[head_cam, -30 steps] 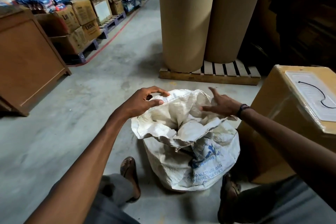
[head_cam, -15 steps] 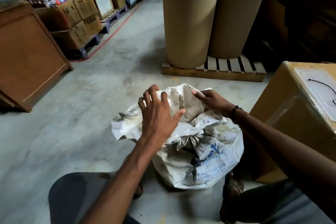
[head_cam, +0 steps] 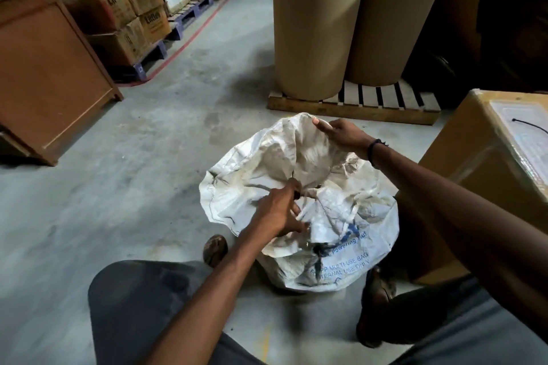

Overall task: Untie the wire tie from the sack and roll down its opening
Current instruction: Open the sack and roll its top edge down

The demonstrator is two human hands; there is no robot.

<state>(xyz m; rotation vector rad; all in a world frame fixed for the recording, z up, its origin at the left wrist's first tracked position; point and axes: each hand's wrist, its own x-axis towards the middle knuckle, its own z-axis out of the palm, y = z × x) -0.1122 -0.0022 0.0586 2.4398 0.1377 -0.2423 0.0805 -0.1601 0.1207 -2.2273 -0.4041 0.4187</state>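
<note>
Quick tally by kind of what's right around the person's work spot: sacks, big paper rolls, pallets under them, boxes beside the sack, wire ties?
White sack: 1
Tall brown paper rolls: 2
Wooden pallet under the rolls: 1
Cardboard box at the person's right: 1
Black wire tie lying on that box: 1
Total: 6

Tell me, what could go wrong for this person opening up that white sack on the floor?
The left hand is pushing the near rim down while the right hand pinches the far rim up, so the woven sack could tip or twist unevenly. Its fabric looks worn and frayed, so a hard pull might tear it. The cardboard box sits close on the right, leaving little room for that arm.
</note>
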